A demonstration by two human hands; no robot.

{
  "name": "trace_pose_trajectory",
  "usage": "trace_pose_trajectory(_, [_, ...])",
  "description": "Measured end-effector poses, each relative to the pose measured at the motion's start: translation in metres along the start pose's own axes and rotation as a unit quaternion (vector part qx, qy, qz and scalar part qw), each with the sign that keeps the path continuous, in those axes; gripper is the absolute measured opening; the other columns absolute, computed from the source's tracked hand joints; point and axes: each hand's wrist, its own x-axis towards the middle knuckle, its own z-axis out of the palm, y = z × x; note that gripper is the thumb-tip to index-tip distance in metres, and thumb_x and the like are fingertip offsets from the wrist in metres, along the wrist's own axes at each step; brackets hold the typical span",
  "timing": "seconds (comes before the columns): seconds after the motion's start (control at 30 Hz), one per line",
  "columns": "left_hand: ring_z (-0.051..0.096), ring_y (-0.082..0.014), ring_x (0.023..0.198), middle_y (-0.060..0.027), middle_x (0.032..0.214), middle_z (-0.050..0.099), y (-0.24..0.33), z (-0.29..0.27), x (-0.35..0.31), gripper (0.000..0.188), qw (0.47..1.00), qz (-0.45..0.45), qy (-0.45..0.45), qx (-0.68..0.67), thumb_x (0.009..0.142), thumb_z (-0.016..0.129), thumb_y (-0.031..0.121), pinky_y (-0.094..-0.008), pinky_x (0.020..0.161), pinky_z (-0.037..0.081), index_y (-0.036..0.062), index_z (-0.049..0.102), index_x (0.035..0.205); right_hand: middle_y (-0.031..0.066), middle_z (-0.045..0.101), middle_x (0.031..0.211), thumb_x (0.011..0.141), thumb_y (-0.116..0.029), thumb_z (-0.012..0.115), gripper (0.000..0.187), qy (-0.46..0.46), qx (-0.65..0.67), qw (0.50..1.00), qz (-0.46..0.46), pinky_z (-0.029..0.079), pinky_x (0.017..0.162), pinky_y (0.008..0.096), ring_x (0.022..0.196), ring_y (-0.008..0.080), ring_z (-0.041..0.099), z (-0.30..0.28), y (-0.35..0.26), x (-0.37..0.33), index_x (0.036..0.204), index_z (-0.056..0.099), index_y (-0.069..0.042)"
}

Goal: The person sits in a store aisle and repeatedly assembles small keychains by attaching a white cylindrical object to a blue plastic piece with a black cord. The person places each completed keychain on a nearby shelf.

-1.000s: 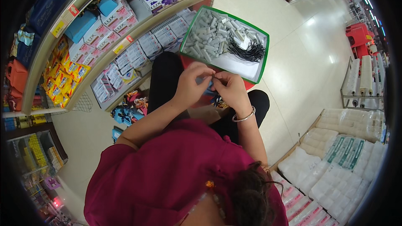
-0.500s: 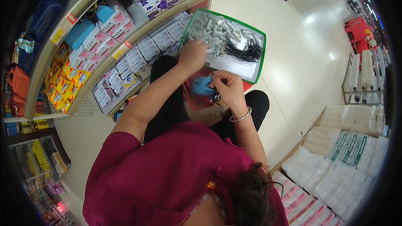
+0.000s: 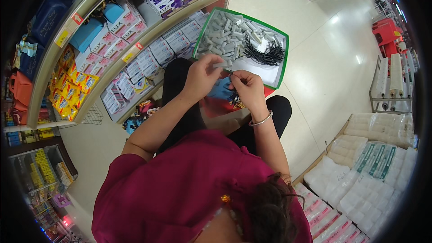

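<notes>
My left hand [image 3: 201,81] is closed in a pinch on a small grey plastic tag [image 3: 220,65], just in front of the box's near left side. Close beside it, my right hand [image 3: 249,91] pinches a thin dark cord [image 3: 231,74], its fingertips almost meeting the tag. Below the hands, between my knees, lies a blue item [image 3: 220,90], partly covered by my fingers. The green-rimmed box [image 3: 283,65] in front holds a heap of similar grey tags [image 3: 231,33] and a bundle of black cords [image 3: 265,54] on a white bottom.
A red surface [image 3: 216,106] lies under the blue item. Curved shelves of boxed soap [image 3: 164,47] and yellow packets [image 3: 69,92] run along my left. White wrapped packs [image 3: 369,175] are stacked at the right, below a rack of rolls [image 3: 394,76]. Pale tiled floor [image 3: 315,63] lies beyond the box.
My left hand has come back from over the heap of tags toward my right hand, and a grey tag now shows in its fingers. My right hand has shifted slightly right.
</notes>
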Motion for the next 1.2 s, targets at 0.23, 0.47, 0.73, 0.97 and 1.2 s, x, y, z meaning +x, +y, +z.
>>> trace_pose_trajectory(0.23, [0.068,-0.0127,0.080,-0.0083,0.092,0.068,0.003,0.005,-0.001,0.020,0.998,-0.026,0.005,-0.051,0.087,0.060,-0.004,-0.0269,0.072,0.054,-0.0015,0.060,0.106,0.0081,0.069,0.070,0.088,-0.012,0.060,0.021,-0.005,-0.006,1.000,0.000,0.049,0.060,0.0248,0.064,0.0105,0.064,-0.001,0.002,0.001,0.094,0.070,0.005])
trace_pose_trajectory(0.47, [0.068,-0.0221,0.086,-0.0110,0.097,0.067,0.011,-0.001,-0.003,0.022,0.991,0.097,0.016,0.086,0.083,0.062,-0.005,-0.0303,0.074,0.053,0.0002,0.061,0.104,0.0075,0.069,0.073,0.089,-0.012,0.060,0.021,-0.019,0.005,1.000,0.006,0.049,0.061,0.0245,0.065,0.0102,0.064,-0.001,0.001,0.001,0.096,0.069,0.005])
trace_pose_trajectory(0.73, [0.064,-0.0331,0.092,-0.0128,0.103,0.066,0.014,-0.008,-0.001,0.022,0.929,0.285,-0.021,0.235,0.078,0.063,-0.006,-0.0373,0.077,0.053,0.0021,0.061,0.099,-0.0009,0.060,0.071,0.095,-0.007,0.056,0.013,-0.025,0.007,1.000,-0.007,0.040,0.057,0.0192,0.064,0.0040,0.052,-0.001,0.000,0.000,0.094,0.065,0.003])
trace_pose_trajectory(0.97, [0.066,-0.0285,0.087,-0.0106,0.104,0.066,0.013,-0.013,-0.003,0.024,0.895,0.342,-0.039,0.284,0.077,0.066,-0.007,-0.0348,0.071,0.054,0.0033,0.062,0.099,-0.0007,0.060,0.072,0.095,-0.006,0.056,0.013,-0.010,-0.037,0.999,-0.008,0.042,0.059,0.0200,0.065,0.0047,0.052,0.002,0.005,-0.002,0.096,0.065,0.003])
trace_pose_trajectory(1.2, [0.064,-0.0315,0.091,-0.0124,0.103,0.063,0.015,-0.018,0.006,0.026,0.896,0.349,-0.067,0.268,0.078,0.060,-0.003,-0.0377,0.077,0.054,0.0033,0.062,0.102,-0.0014,0.057,0.072,0.092,-0.007,0.061,0.011,-0.051,-0.061,0.996,-0.044,0.039,0.056,0.0213,0.065,0.0030,0.048,-0.004,-0.003,0.003,0.094,0.064,0.004])
